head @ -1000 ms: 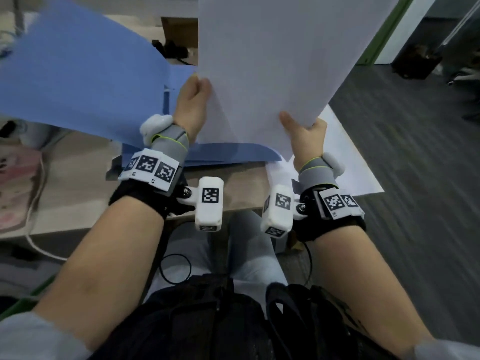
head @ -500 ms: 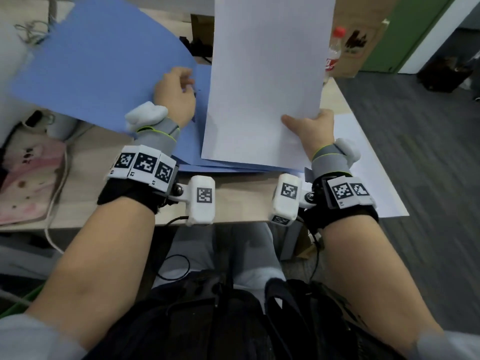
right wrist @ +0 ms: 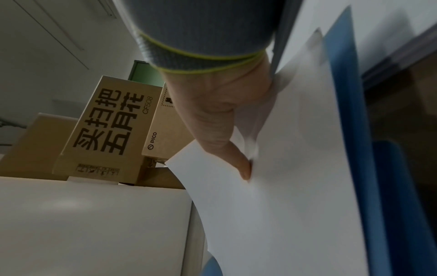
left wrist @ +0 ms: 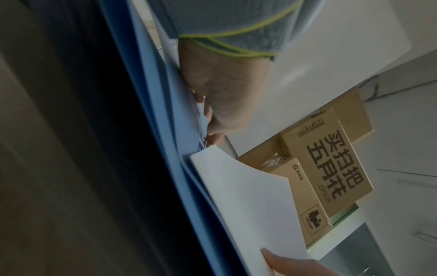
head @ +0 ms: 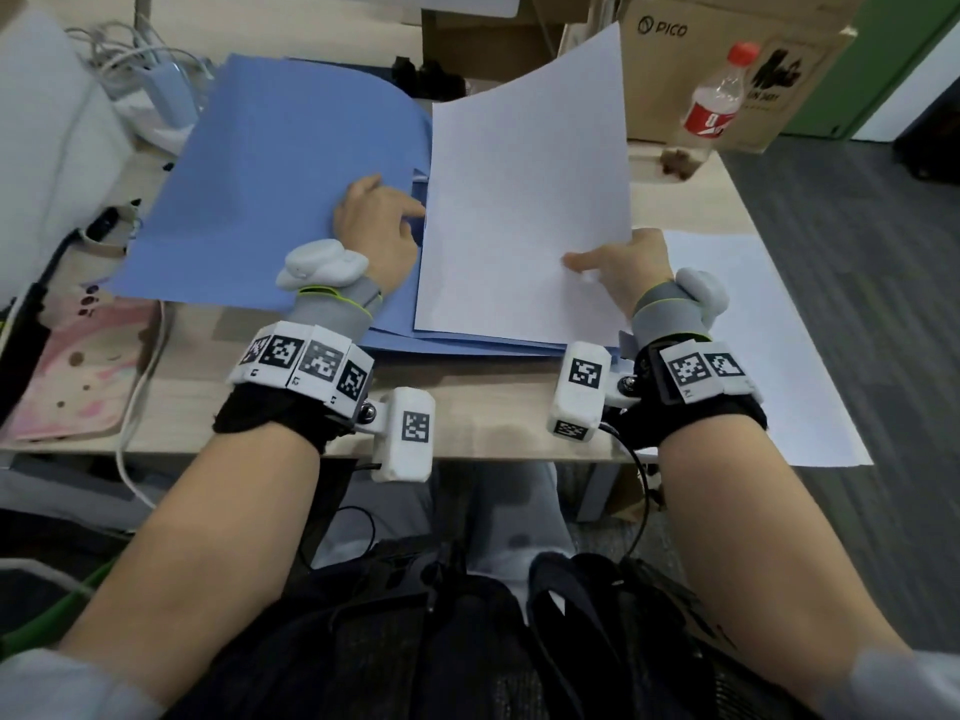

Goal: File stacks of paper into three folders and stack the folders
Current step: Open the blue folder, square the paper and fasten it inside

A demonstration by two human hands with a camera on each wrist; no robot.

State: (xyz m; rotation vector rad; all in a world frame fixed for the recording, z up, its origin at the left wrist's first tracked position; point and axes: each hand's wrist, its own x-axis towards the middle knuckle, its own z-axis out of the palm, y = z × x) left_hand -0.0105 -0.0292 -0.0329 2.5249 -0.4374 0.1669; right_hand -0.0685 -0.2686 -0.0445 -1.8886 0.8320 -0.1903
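**Open blue folder on desk, white sheets going in**

- Desk [head: 483,413]: light wood top; carries all items below.
- Blue folder [head: 270,163]: lies open at the middle of the desk, near its front edge. Left cover is raised and curved, leaning toward the desk's left side; right half lies flat under the sheets. More blue edges show beneath it at the front; their number cannot be told.
- White paper stack [head: 524,210]: rests on the folder's right half, its lower edge near the front edge of the desk, its far right corner lifted and curling upward.
- Left hand [head: 379,226]: at the folder's inner fold, just beside the left edge of the paper stack, fingers curled against the raised cover; whether the grip is clamped on the cover or only pressing it cannot be told.
- Right hand [head: 628,267]: grip clamped on the right edge of the paper stack, thumb on top, the other fingers hidden underneath.
- Loose white sheets [head: 753,324]: at the desk's right edge, overhanging it.
- Plastic bottle [head: 714,103]: red cap and label, upright at the far right corner.
- Cardboard boxes [head: 727,39]: beyond the far edge.
- Cables and adapter [head: 156,80]: far left corner.
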